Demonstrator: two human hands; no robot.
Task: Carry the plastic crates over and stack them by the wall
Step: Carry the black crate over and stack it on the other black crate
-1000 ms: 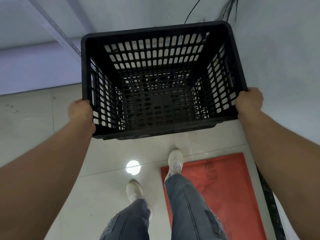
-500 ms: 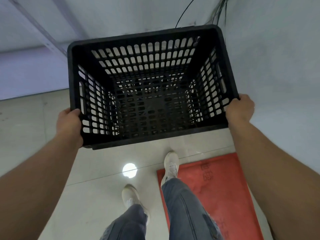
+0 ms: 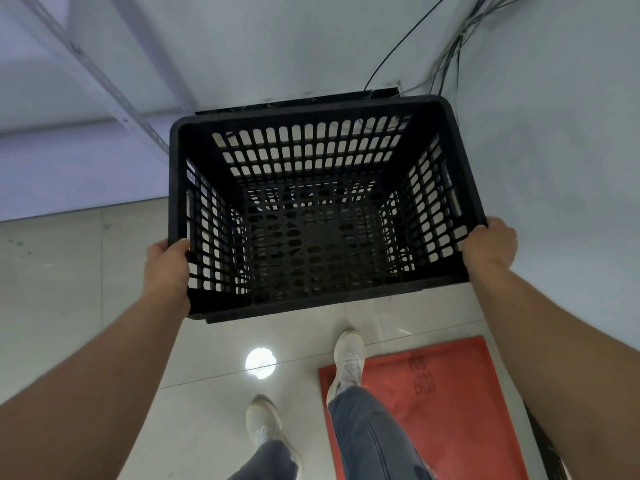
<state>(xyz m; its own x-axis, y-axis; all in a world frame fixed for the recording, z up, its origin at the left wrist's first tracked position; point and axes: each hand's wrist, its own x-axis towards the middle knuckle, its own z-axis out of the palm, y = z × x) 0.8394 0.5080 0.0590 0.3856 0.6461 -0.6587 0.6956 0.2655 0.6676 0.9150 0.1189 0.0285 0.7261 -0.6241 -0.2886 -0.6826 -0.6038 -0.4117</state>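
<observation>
Pale tiled floor (image 3: 86, 306), red mat (image 3: 450, 403) near right. Left hand (image 3: 169, 268) and right hand (image 3: 488, 247) grip black crate (image 3: 311, 216) sides, fingers curled onto rim.

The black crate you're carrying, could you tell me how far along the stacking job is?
Done: no stacked crates are in view. In hand: the empty black crate is held off the floor, left hand and right hand gripping its sides, close to the wall. Left: set it down by the wall, then bring any others.
</observation>
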